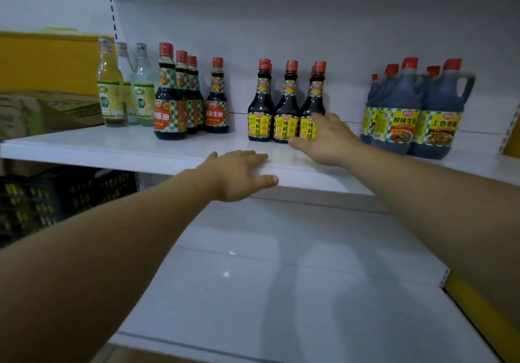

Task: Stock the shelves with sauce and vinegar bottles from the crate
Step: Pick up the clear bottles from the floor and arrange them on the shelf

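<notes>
the left hand (239, 174) lies flat on the front edge of the white metal shelf (112, 146), fingers straight. the right hand (323, 137) is spread wide, touching a dark sauce bottle with a yellow label (308, 126) (the right one of three). the black plastic crate (56, 202) sits low on the left.

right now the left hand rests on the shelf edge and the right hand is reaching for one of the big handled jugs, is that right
Not quite. In the head view the right hand is at the rightmost yellow-label bottle of the front three, not a jug; the handled jugs stand untouched further right. The left hand does rest on the shelf edge.
</notes>
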Available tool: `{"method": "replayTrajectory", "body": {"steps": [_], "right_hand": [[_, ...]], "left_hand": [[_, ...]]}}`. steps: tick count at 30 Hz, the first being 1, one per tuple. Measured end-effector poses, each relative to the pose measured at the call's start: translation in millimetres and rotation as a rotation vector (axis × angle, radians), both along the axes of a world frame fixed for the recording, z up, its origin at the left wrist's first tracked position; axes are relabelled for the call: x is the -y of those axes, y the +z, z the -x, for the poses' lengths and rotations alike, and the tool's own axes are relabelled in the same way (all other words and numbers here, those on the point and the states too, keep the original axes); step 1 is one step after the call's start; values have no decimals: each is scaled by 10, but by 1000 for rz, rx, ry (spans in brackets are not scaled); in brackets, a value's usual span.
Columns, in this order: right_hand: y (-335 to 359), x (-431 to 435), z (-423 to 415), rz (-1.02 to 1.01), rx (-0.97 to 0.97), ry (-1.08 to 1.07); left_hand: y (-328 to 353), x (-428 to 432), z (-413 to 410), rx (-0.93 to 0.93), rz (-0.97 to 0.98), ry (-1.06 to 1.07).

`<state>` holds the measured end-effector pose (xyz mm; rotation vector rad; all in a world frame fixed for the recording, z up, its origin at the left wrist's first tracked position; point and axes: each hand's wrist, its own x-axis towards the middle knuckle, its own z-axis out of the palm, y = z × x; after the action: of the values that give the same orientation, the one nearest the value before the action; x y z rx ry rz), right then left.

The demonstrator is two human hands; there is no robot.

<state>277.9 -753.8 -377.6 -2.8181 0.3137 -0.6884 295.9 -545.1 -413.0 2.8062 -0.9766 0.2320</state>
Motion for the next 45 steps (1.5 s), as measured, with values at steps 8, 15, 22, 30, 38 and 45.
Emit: {"method": "replayTrajectory", "body": {"steps": [8,15,22,30,38,45], "right_hand": [[-310,-1420,597,18,-9,151],[-984,-3258,1024,-29,-241,362],[-1737,-4845,1490,-10,-514,549],[-2450,-5798,1672,26,-684,624],[-3501,-5863,918,-19,-844,625],[-4648,-5961,446,-85,-938,666]], "left_hand": [[-525,-1657,756,-113,96,139],[-1309,-3463,1459,-293,87,364],[-1938,-5041,2347,-478,151,570],[-2695,-5841,2848,-636,191,621],[-3572,-5549,2144,-825,371,648],[-4449,-5332,1628,-943,488,760]]}}
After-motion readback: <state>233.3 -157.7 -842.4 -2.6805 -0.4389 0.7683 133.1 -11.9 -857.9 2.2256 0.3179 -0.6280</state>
